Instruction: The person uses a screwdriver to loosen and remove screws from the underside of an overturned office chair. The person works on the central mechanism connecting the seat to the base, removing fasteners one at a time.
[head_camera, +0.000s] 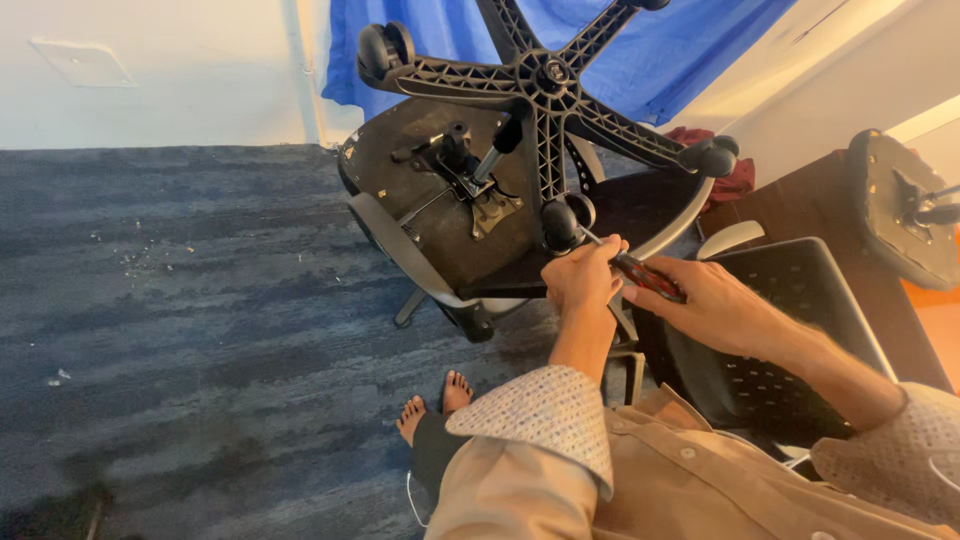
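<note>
Both hands meet over the carpet: the right hand (715, 305) is closed around a screwdriver (648, 275) with a red-and-black handle, the left hand (583, 272) pinching its shaft. Just beyond, the tip meets a caster (562, 222) on the overturned chair (450, 215); all visible casters remain on the star base (550, 75).
</note>
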